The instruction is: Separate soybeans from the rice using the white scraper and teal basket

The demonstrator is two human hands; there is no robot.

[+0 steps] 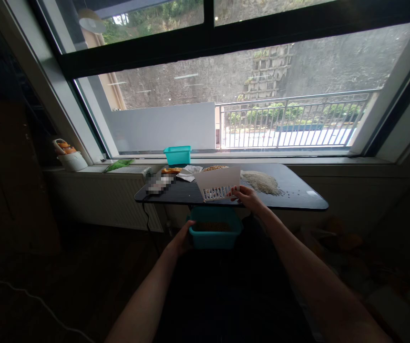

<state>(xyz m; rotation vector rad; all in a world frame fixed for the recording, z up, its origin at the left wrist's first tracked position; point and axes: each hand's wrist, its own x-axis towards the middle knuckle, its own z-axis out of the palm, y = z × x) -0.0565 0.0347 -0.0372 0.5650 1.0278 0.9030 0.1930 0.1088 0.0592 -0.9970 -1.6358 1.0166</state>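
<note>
My left hand (182,238) grips the left side of a teal plastic bin (214,241), thumb over the rim. Brownish grains or beans lie inside this bin, just below the table's front edge. In my right hand (244,195) is the right lower corner of a white slotted sheet (216,178), which leans upright over the table. A row of slots runs along its lower edge. Behind the sheet, a heap of tan beans (215,167) is partly hidden. To the right of it spreads a pale heap of rice-like grain (260,182).
The dark table (298,190) stands against a wide window. A second teal bin (177,156) sits near the sill, with crumpled white paper (189,173) close by. On the left are a radiator (115,197) and a white pot (72,162). A white cable (29,297) crosses the floor.
</note>
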